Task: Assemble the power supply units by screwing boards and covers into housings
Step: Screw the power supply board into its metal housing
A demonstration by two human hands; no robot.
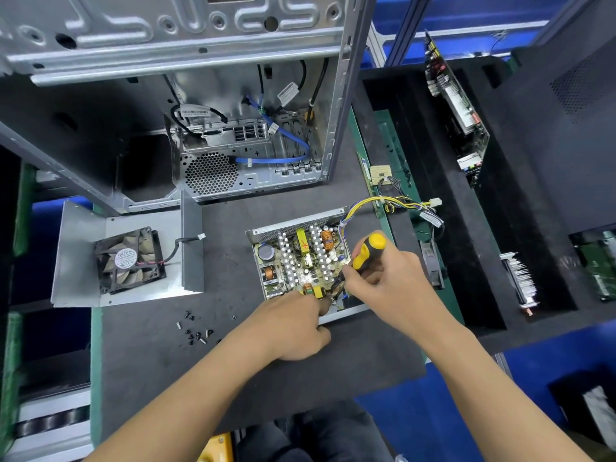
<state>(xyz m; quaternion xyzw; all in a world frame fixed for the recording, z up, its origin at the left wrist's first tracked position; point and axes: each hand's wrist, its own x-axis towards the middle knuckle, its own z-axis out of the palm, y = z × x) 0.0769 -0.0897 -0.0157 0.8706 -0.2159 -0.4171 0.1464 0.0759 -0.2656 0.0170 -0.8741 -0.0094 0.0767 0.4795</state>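
An open metal power supply housing (346, 309) sits mid-table with its circuit board (300, 258) inside, a bundle of yellow and black wires (376, 203) leaving its far corner. My right hand (390, 278) grips a yellow-and-black screwdriver (368, 250), its tip down at the board's near right corner. My left hand (296, 325) lies at the housing's near edge, fingers curled against the board's front; what they pinch is hidden. The grey cover with a black fan (128, 260) lies to the left.
Several loose black screws (195, 330) lie on the dark mat left of my left hand. A large open computer case (206, 135) stands behind. Black foam trays at the right hold boards (456, 105) and a heatsink (520, 278).
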